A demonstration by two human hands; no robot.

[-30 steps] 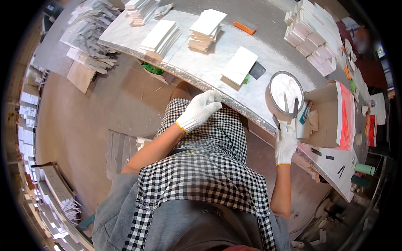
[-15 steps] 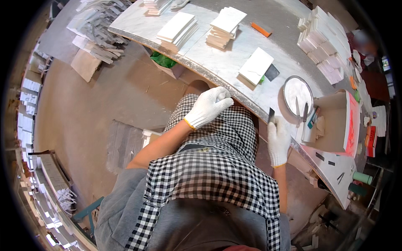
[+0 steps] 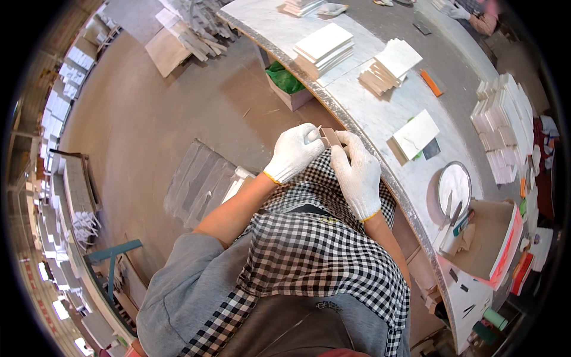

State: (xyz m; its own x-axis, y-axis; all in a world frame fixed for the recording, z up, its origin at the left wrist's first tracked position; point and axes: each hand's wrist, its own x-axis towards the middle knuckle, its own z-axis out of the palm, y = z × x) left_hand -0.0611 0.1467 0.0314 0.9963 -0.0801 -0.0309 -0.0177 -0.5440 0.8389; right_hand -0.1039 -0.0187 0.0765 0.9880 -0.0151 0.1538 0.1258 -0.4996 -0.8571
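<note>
At far left, a teal metal frame (image 3: 113, 254); farther off, a tan board (image 3: 167, 52) flat on the floor. Next, a grey ribbed slab (image 3: 199, 184) low beside the left forearm, then a green plastic bag (image 3: 284, 78) in a box close to the table edge. Over the lap of a gingham apron (image 3: 321, 256), the left hand (image 3: 294, 153) in a white knit glove, fingers curled inward — cannot make out a grip on anything inside the curl.

Just to its right, between both hands and short of the table edge, a flat brownish-grey strip (image 3: 331, 137): long axis running mostly away from the body, far end leaning slightly left, near end between thumb and fingers of the right hand (image 3: 357, 172). Pinched firmly there, in a matching glove.

Rightward on the marbled tabletop (image 3: 416, 184), a stack of white slabs (image 3: 399, 58), a white panel (image 3: 416, 134) and an orange block (image 3: 431, 82). Then a round bowl of white paste (image 3: 455, 178) — with dark-handled tool (image 3: 456, 211) at its near rim — and an open cardboard box (image 3: 488, 232) alongside.
</note>
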